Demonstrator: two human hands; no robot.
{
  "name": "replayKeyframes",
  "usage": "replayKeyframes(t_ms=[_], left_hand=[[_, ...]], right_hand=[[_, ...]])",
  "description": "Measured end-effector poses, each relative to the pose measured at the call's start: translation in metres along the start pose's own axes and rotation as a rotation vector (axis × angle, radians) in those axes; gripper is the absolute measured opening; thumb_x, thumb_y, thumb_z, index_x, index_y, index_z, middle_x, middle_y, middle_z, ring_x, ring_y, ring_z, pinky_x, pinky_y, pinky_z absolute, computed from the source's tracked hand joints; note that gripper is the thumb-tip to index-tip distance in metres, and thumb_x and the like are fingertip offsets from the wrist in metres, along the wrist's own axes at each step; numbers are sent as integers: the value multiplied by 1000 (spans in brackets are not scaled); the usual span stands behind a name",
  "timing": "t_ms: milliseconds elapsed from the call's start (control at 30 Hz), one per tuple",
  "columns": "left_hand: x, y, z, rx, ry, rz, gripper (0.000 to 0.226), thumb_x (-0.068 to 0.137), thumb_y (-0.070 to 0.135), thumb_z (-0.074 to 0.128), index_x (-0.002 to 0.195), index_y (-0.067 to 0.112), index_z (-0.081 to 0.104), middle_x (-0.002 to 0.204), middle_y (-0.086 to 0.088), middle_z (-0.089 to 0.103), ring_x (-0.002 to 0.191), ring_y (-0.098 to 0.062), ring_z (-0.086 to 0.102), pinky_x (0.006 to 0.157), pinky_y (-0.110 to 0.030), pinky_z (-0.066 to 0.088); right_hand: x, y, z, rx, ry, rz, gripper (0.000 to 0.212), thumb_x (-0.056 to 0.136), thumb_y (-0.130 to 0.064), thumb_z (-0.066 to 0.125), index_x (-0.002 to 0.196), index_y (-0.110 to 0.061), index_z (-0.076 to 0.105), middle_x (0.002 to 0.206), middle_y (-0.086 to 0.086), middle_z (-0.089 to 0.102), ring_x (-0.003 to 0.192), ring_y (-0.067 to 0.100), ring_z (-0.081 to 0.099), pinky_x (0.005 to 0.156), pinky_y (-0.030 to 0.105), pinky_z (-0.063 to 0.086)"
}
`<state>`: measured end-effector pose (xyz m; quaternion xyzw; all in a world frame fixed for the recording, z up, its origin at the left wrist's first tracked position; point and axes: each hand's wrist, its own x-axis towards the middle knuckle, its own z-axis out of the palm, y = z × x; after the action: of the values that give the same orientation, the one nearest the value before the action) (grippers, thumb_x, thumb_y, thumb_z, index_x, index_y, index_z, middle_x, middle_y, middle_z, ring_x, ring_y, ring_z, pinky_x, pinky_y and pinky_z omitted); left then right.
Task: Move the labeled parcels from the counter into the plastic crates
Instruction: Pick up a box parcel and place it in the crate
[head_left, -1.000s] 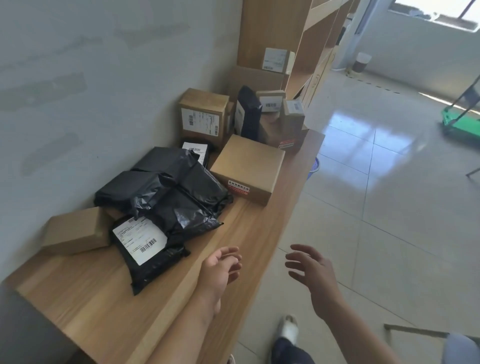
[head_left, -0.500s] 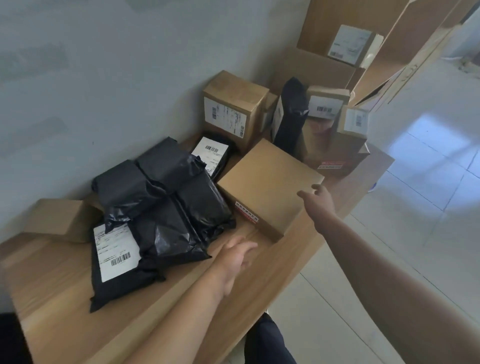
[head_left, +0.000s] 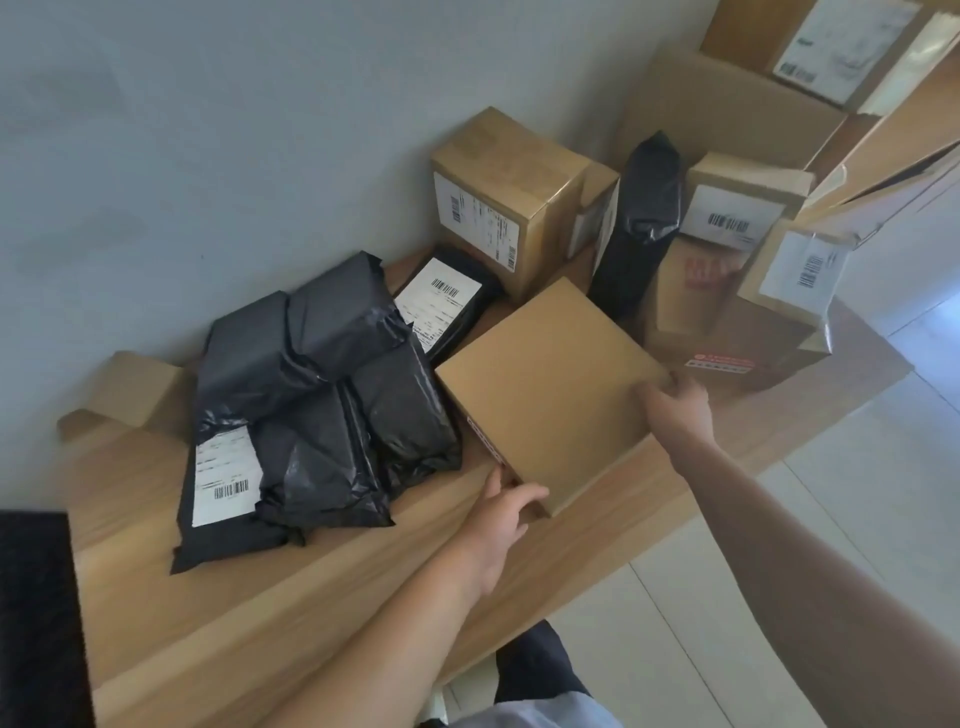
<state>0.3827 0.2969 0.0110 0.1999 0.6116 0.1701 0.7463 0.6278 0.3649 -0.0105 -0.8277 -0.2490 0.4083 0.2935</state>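
A flat square cardboard box (head_left: 545, 384) lies on the wooden counter (head_left: 218, 613), a red-and-white sticker on its near-left side. My left hand (head_left: 506, 512) grips its near corner, thumb on the sticker side. My right hand (head_left: 675, 405) holds the box's right corner, fingers curled over the far edge. Left of the box lies a heap of black plastic mailer bags (head_left: 311, 395), two with white barcode labels. No plastic crates are in view.
Behind the flat box stand a tall labeled carton (head_left: 514, 192), an upright black bag (head_left: 641, 218) and several smaller labeled cartons (head_left: 737, 208). A plain box (head_left: 124, 395) sits against the grey wall at left. Tiled floor (head_left: 779, 571) lies right of the counter edge.
Both hands reached forward from the counter's edge and took hold of the flat box at two corners. The camera moved closer and tilted down toward the counter.
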Motion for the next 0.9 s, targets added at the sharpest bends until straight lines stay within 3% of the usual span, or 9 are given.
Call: replayKeyframes(t_ms=[67, 133, 267, 500, 600, 700, 767, 833, 900], left_hand=[[-6, -4, -4, -4, 29, 28, 79, 98, 21, 67, 163, 30, 23, 125, 15, 50, 133, -19, 47, 121, -38, 33], [-11, -8, -10, -10, 57, 64, 71, 97, 19, 67, 159, 30, 33, 136, 12, 53, 136, -17, 48, 121, -37, 34], [-33, -18, -29, -2, 74, 161, 53, 97, 16, 66, 143, 33, 48, 135, 11, 63, 127, -11, 56, 107, -32, 37], [-111, -48, -68, -69, 20, 370, 60, 78, 36, 75, 132, 45, 51, 127, 20, 68, 118, 3, 62, 96, -21, 43], [-142, -68, -84, -110, -22, 456, 49, 77, 36, 73, 124, 49, 62, 117, 23, 75, 109, 7, 68, 84, -13, 51], [-169, -90, -99, -114, -7, 549, 47, 82, 38, 72, 126, 50, 62, 120, 19, 75, 112, 4, 68, 94, -26, 46], [-178, -105, -111, -174, 71, 572, 39, 94, 27, 68, 122, 53, 62, 111, 15, 78, 107, -3, 72, 91, -32, 46], [-185, -120, -124, -240, 170, 557, 40, 99, 20, 65, 113, 57, 64, 97, 15, 78, 100, -10, 75, 82, -33, 51], [-195, -132, -141, -272, 260, 553, 38, 99, 22, 67, 114, 57, 64, 88, 17, 77, 97, -11, 73, 79, -34, 54]], right_hand=[[-8, 3, -2, 9, -6, 10, 74, 87, -47, 56, 155, -22, 41, 150, 8, 48, 134, 37, 49, 109, 56, 47], [-21, 4, -5, 27, 0, 10, 73, 88, -49, 56, 154, -22, 42, 151, 8, 48, 133, 36, 50, 108, 55, 47], [-64, 10, -16, 106, 46, -42, 63, 92, -46, 60, 147, -18, 51, 147, 8, 50, 122, 31, 54, 99, 49, 49], [-187, 16, -39, 256, 75, -224, 46, 82, -50, 60, 118, -26, 74, 130, 16, 62, 121, 29, 59, 108, 51, 45], [-233, 7, -45, 291, 60, -373, 36, 84, -42, 64, 115, -29, 77, 123, 3, 70, 110, 6, 64, 98, 36, 49], [-274, -4, -46, 252, 17, -522, 22, 84, -35, 61, 96, -42, 77, 89, -21, 72, 79, -9, 61, 73, 12, 47], [-294, -5, -39, 186, -23, -571, 20, 85, -33, 59, 90, -44, 74, 83, -20, 71, 78, -3, 61, 68, 16, 49], [-304, 1, -26, 129, -82, -554, 15, 91, -33, 60, 95, -39, 73, 93, -13, 73, 90, 9, 64, 75, 30, 49], [-310, 9, -9, 88, -165, -501, 13, 97, -28, 62, 100, -34, 73, 91, -14, 75, 91, 13, 67, 74, 32, 49]])
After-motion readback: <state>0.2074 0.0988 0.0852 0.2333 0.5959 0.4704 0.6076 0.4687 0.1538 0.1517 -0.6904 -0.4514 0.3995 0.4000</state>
